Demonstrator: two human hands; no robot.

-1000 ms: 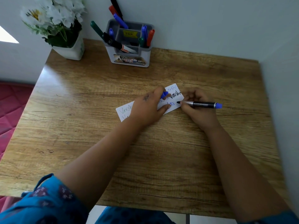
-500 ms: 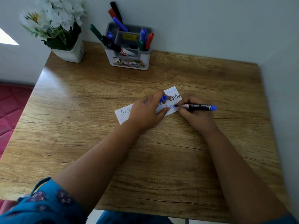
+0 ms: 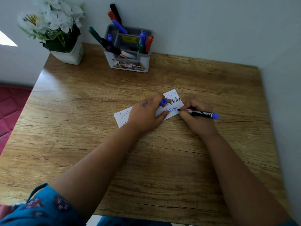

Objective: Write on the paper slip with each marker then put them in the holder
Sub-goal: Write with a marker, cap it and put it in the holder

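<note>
A white paper slip [image 3: 175, 99] with several handwritten words lies in the middle of the wooden table [image 3: 81, 128]. My left hand [image 3: 146, 114] presses flat on the slip and pinches a blue marker cap [image 3: 163, 102] between its fingers. My right hand [image 3: 197, 119] grips a black-bodied blue marker [image 3: 202, 113], its tip touching the slip's right part beside fresh blue letters. A grey and white holder [image 3: 130, 62] stands at the table's back edge, filled with several markers in black, red, blue and green.
A white pot of white flowers [image 3: 65, 46] sits at the back left corner. Walls close in behind and to the right of the table. A red quilted surface [image 3: 9, 108] lies beyond the left edge.
The marker tip has travelled rightward along the slip, and more blue letters show on it. My left hand has stayed on the paper.
</note>
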